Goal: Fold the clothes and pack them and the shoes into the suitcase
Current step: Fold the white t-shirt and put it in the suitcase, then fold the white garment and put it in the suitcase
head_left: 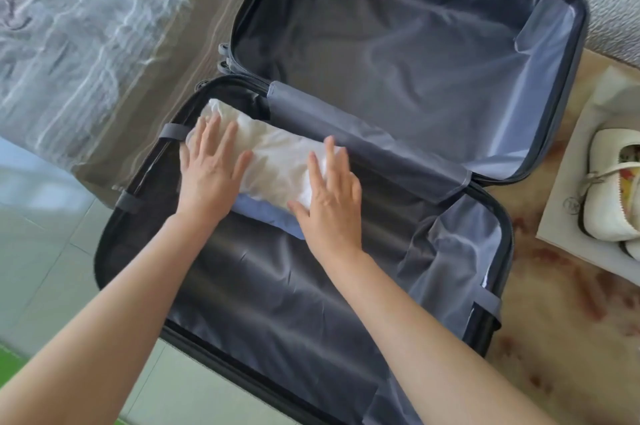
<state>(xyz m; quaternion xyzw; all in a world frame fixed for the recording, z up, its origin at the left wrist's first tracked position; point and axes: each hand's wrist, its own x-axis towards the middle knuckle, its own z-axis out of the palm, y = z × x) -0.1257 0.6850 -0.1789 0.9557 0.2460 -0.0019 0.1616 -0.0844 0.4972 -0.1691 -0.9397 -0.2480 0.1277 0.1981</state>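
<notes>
A grey patterned bedcover (69,26) fills the upper left, pale floor tiles (34,234) run along the left edge, and a beige surface with reddish blotches (554,320) lies to the right. On these sits a dark suitcase (104,251), opened flat into 2 halves joined by a grey fabric hinge strip (363,147). The far half (585,26) shows rumpled, shiny grey lining. In the near half, a folded white garment (277,158) lies in the far left corner, just beside the hinge strip, and it rests on top of a folded blue garment (266,217) whose edge shows beneath its near side. The left hand (207,175) lies flat on the left end of the white garment, fingers straight and spread. The right hand (332,203) lies flat on its right end, fingers straight and slightly apart, the thumb out toward the blue edge. Neither hand pinches the cloth. The near half's dark lining stretches out below the garments, and a grey elastic strap (173,131) crosses its left rim. Well apart from the suitcase on the right, a white box (561,217) holds a pair of white shoes (609,189), only partly in view.
</notes>
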